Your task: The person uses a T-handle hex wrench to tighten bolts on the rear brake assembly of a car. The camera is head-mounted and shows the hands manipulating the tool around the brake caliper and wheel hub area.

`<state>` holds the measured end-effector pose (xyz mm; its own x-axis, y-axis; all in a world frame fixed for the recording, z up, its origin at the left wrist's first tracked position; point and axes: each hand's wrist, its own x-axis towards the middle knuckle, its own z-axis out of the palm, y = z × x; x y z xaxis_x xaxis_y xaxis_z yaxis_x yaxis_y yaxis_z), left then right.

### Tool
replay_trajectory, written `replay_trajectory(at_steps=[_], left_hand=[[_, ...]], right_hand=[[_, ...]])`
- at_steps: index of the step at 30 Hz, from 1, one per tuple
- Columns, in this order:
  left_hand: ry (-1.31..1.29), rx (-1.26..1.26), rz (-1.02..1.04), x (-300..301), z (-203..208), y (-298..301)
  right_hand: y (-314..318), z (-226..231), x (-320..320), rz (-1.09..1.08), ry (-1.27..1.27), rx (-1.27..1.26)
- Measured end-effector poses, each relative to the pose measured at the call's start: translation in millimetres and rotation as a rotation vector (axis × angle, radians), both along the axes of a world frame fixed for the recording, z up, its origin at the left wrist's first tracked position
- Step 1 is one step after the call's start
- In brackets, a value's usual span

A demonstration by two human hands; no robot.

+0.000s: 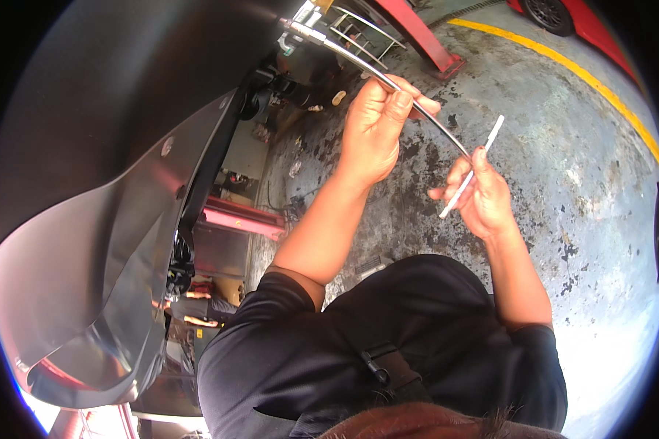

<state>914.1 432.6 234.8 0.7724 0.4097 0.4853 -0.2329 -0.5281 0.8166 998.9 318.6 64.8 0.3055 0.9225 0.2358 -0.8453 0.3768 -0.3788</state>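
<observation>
A long, thin, shiny curved rod [362,62] runs from a pale fitting [304,31] beside the dark car panel [124,124] down to my right hand. My left hand [381,124] is closed round its middle, with the thumb along it and a fingertip or two pointing out. My right hand [483,194] pinches a slim white stick [494,132] that slants across the fingers. The rod's lower end meets these fingers; whether they grip it too is hidden.
Red lift parts [425,44] stand ahead and another red lift arm [241,218] lies under the car. A metal step frame [366,33] is near the front. A yellow line [564,58] crosses the worn grey floor [549,219]. A red car [600,29] is at far right.
</observation>
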Motion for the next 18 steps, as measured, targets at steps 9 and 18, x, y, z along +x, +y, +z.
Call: replay_trajectory(at_steps=[9, 18], left_hand=[[-0.089, -0.035, -0.181, 7, -2, 0], [-0.036, 0.027, -0.267, 5, 7, 8]], right_hand=[[-5, -20, -3, -2.018, -1.203, -0.474], [12, 25, 8, -1.787, -1.075, -0.09]])
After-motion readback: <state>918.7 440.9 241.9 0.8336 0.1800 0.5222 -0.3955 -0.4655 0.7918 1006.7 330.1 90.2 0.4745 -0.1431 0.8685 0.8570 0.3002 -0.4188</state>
